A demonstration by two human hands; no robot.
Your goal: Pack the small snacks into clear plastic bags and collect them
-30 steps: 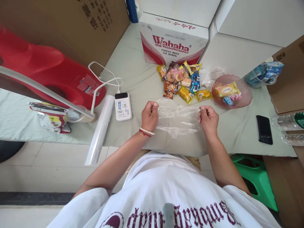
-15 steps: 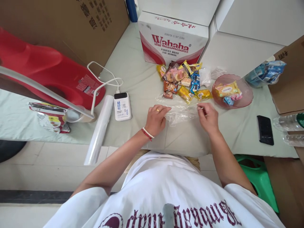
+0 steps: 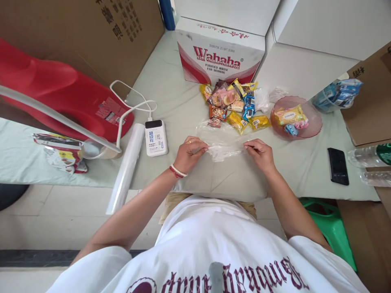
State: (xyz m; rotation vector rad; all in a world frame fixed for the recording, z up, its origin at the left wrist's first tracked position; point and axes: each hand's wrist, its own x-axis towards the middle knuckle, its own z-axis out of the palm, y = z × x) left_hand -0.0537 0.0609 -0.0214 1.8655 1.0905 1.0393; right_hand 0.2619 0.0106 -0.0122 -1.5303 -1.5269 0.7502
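Two hands pinching a clear plastic bag [image 3: 224,148] over pale green surface [image 3: 171,93], left hand [image 3: 190,152] and right hand [image 3: 259,154] both gripping it, snack pile [image 3: 233,106] at 12 o'clock, cardboard boxes [image 3: 91,36] behind, bag's opening hard to make out

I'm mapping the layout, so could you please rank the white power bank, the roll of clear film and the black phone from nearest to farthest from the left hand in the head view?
From the left hand:
1. White power bank, just to its left.
2. Roll of clear film, farther left, overhanging the table edge.
3. Black phone, far right, beyond the right hand.
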